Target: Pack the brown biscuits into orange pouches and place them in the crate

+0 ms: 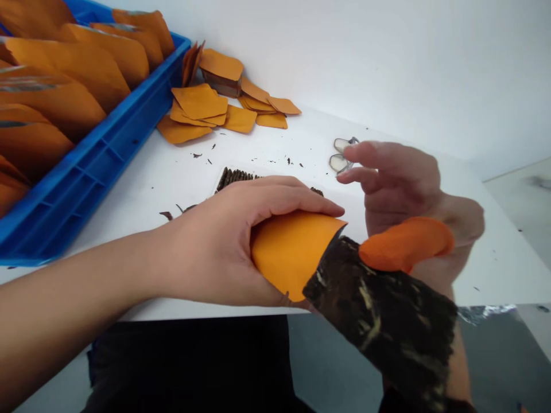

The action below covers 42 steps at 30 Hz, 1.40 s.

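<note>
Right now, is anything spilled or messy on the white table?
Yes: small dark brown flakes lie scattered across the flat white table, loose and untidy, perhaps crumbled from the rough dark brown slab in the right hand.

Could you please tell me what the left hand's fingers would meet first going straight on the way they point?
Probably the right hand, near its orange thumb cover, though their separation in depth is unclear.

Your curved orange paper pouch (295, 249) is between the rectangular blue plastic crate (107, 152), left, and dark rectangular fibrous sheet (387, 321).
</note>
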Motion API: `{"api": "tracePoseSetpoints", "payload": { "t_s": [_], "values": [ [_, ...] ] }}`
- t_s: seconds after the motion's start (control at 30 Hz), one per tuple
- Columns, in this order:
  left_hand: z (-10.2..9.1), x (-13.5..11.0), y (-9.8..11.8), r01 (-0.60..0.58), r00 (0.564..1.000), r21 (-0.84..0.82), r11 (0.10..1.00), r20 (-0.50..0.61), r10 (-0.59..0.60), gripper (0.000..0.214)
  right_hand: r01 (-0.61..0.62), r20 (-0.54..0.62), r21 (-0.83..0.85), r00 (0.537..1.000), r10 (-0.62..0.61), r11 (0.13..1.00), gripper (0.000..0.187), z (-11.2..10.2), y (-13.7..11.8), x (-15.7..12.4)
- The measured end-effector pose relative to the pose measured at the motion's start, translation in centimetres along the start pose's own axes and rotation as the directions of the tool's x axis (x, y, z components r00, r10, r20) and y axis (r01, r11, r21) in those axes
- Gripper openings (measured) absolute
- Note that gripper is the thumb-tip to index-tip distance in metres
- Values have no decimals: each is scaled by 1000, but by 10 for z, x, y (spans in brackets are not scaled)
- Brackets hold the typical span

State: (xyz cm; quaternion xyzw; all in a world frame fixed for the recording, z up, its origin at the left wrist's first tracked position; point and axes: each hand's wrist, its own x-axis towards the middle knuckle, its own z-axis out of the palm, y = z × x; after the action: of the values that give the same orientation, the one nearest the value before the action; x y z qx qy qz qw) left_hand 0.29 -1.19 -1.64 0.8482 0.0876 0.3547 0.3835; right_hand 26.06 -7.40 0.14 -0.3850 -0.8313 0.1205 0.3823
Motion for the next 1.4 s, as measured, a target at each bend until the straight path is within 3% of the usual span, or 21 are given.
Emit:
{"api": "tracePoseSetpoints", "payload": {
  "t_s": [0.07,0.13,0.27,0.47,0.63,0.9,1.03,1.2,1.4],
  "values": [
    [-1,0,-1,11,1000,-26,1000,2,-11,60,99,-120,182,990,-78,978,18,2,-1,4],
    [-1,0,-1,37,999,-78,996,10,-36,64,95,-141,235,988,-63,967,29,4,0,6],
    [-2,1,6,85,995,-178,980,56,-76,63,96,-136,224,988,-66,970,44,4,5,6],
    [-2,2,10,69,995,-237,969,83,-51,60,86,-57,201,995,-76,976,41,0,4,5],
    [1,1,8,101,993,-263,959,78,-83,52,96,-103,153,991,-81,983,20,6,3,6],
    [2,5,6,134,991,-233,963,8,-136,45,88,-184,1,979,-86,996,36,8,-6,8],
    [2,3,3,140,990,-280,950,39,-134,40,175,-198,-40,964,-180,984,36,7,-4,10],
    [5,0,-1,128,991,-112,985,-29,-132,44,256,-156,-121,949,-273,959,48,5,-2,12],
    [9,-3,-1,137,982,191,972,-155,-108,52,253,-173,-393,924,-342,884,50,13,-7,16]
  ]
}}
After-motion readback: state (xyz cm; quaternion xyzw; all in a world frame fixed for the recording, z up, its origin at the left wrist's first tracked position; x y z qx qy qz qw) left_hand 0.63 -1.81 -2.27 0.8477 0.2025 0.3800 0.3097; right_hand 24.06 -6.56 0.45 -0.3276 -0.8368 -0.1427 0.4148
